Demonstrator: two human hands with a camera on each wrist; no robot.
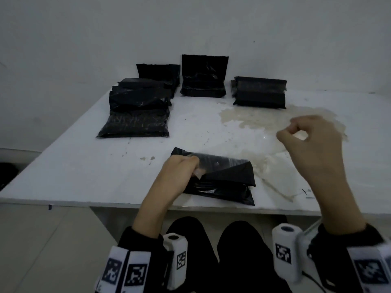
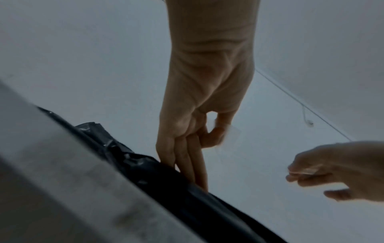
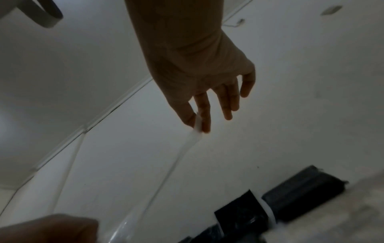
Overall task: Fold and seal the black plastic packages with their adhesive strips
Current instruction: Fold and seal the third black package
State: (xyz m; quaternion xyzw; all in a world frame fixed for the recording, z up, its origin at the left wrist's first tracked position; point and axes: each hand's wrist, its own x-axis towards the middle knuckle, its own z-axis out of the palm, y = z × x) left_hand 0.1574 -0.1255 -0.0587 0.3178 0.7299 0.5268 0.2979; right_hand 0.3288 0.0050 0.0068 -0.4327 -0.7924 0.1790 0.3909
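A black plastic package [image 1: 224, 176] lies near the table's front edge, its flap partly folded over. My left hand [image 1: 195, 166] grips its left end; in the left wrist view several fingers [image 2: 193, 167] press on the package [image 2: 166, 184] while thumb and forefinger pinch a bit of clear film [image 2: 230, 136]. My right hand [image 1: 284, 132] is raised to the right, above the table. Its thumb and forefinger pinch a thin clear liner strip [image 3: 187, 148], which trails down from the fingertips [image 3: 204, 126]. The right hand [image 2: 332, 171] also shows in the left wrist view.
Several other black packages sit at the back of the white table [image 1: 84, 166]: a stack at the left [image 1: 137, 106], one leaning on the wall [image 1: 203, 81], one at the right [image 1: 260, 92]. A yellowish stain [image 1: 264, 119] spreads under my right hand.
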